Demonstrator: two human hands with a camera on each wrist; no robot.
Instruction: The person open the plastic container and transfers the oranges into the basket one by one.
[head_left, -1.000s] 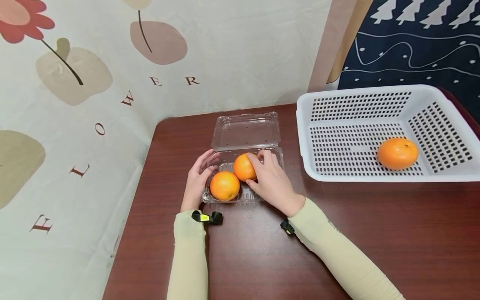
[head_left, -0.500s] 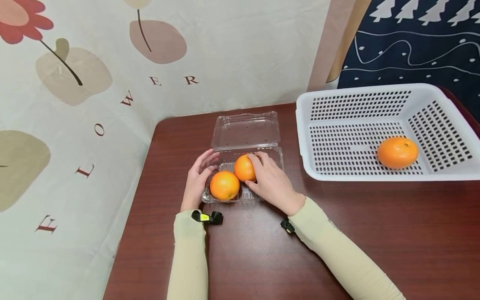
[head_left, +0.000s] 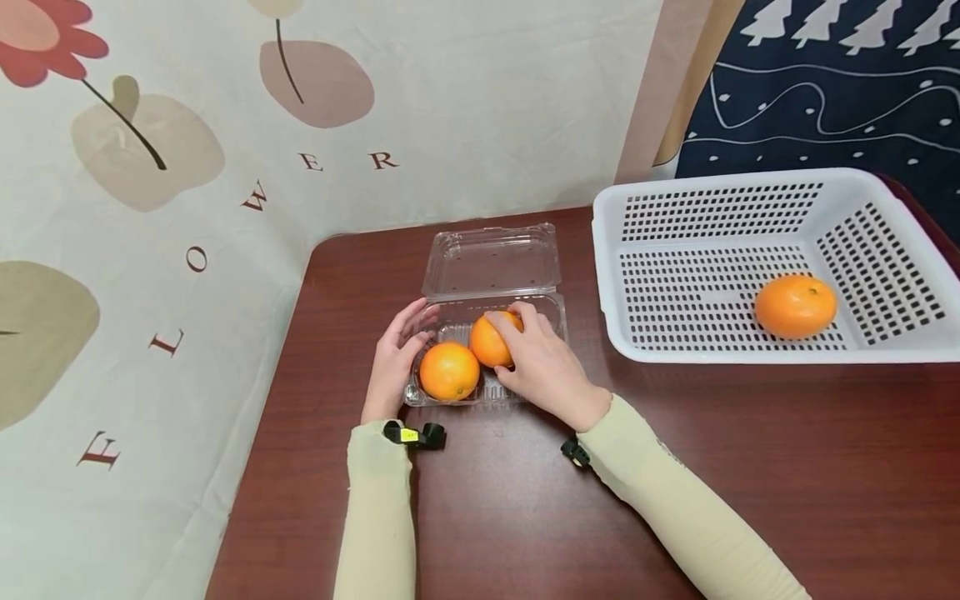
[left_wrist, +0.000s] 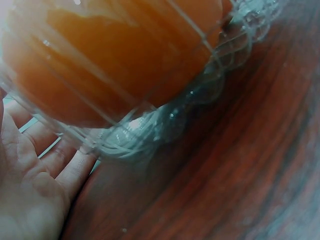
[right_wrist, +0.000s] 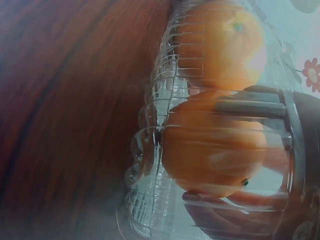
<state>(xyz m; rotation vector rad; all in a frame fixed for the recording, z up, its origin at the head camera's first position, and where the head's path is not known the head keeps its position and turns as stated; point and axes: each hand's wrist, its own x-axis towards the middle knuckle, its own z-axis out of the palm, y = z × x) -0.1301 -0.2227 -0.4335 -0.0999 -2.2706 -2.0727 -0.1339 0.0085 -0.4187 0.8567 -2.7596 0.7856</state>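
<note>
A clear plastic clamshell box [head_left: 491, 392] lies open on the table, its lid [head_left: 491, 265] folded back. In its left part sits an orange [head_left: 450, 372]. A second orange [head_left: 491, 340] is beside it, and my right hand [head_left: 551, 367] holds this one from the right, thumb and fingers curled about it. Through the clear wall in the right wrist view, the held orange [right_wrist: 212, 150] shows in front of the other orange [right_wrist: 220, 47]. My left hand [head_left: 392, 367] rests against the box's left side; in the left wrist view its fingers [left_wrist: 55, 150] lie fairly straight along the wall.
To the right stands a white perforated basket [head_left: 675, 357] with one more orange [head_left: 795, 307] inside. A printed cloth [head_left: 480, 100] hangs behind the brown table [head_left: 495, 517]. Both wrists wear black bands.
The orange under my right hand has shifted slightly right within the box, and the right fingers have moved a little over it. My left hand has stayed in place.
</note>
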